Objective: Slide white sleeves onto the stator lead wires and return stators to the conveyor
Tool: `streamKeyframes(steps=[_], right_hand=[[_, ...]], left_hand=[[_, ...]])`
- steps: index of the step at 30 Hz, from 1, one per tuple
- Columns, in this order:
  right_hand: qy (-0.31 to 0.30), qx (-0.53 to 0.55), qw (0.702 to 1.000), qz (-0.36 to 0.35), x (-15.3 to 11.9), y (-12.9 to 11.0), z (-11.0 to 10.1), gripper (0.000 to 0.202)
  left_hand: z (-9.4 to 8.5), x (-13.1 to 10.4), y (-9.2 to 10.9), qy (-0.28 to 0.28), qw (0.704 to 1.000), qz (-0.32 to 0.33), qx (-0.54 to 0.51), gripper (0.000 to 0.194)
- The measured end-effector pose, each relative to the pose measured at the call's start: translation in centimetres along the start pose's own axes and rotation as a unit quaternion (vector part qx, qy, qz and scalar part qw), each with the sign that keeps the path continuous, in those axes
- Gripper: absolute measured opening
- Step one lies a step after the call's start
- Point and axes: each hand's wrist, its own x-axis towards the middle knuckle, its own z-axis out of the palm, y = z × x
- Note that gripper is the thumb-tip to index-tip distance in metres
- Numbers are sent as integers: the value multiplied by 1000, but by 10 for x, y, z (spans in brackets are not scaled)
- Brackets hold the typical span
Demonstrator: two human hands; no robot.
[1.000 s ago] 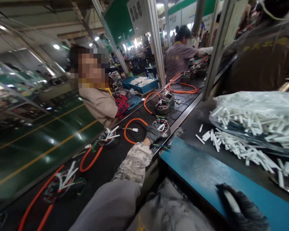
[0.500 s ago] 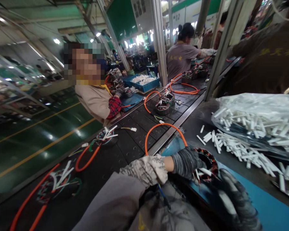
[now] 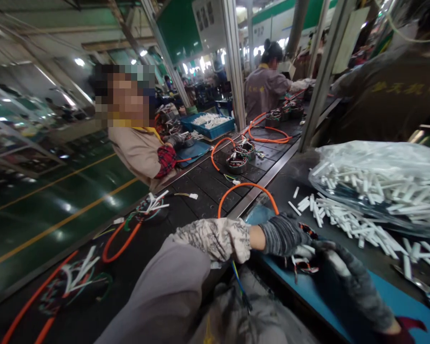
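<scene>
In a striped grey knit glove, my left hand [image 3: 284, 235] is closed on the near-left side of a motor stator [image 3: 309, 231]. Much of the stator's ring is covered by my hands. My right hand [image 3: 344, 267], in a smudged grey glove, reaches in from the right with its fingers bent together at the stator's wire ends. What those fingertips pinch is hidden. Short white sleeves and thin lead wires [image 3: 301, 264] stick out below, between the hands. An orange cable [image 3: 249, 185] loops up behind my left hand. Beneath lies a blue mat [image 3: 390, 296].
Loose white sleeves [image 3: 358, 229] and a clear plastic bag [image 3: 383, 167] full of them lie on the right. More stators [image 3: 236, 162] with orange cables stand on the black conveyor [image 3: 186, 210]. Opposite, a co-worker [image 3: 136, 148] works beside a blue bin [image 3: 211, 125]. Metal posts [image 3: 232, 62] rise ahead.
My right hand has moved up and inward to the stator's wires, its fingers now closer together. My left hand stays on the stator, which now shows less of its ring.
</scene>
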Motion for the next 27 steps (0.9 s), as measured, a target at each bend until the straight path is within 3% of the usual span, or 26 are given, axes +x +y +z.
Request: streamKeyframes(steps=[3, 6, 11, 14, 18, 22, 27], right_hand=[[-67, 50, 996, 40, 17, -27, -5, 41], [-148, 105, 981, 74, 34, -50, -10, 47], [-212, 162, 960, 86, 50, -51, -13, 49], [-235, 168, 953, 89, 53, -51, -14, 48], [-274, 135, 946, 106, 55, -60, -17, 47], [-279, 123, 946, 107, 53, -64, -15, 43], [-292, 142, 942, 83, 50, -58, -7, 38]], left_hand=[[-9, -9, -5, 7, 995, -10, -94, 29], [-17, -14, -12, -47, 983, -31, -174, 36], [-14, -12, -25, -116, 962, 19, -247, 32], [-10, -16, -27, -106, 936, 37, -334, 26], [-10, -25, -25, -52, 913, 10, -404, 23], [-10, -31, -22, -13, 885, 9, -466, 28], [-4, -29, -25, -6, 876, 12, -483, 37]])
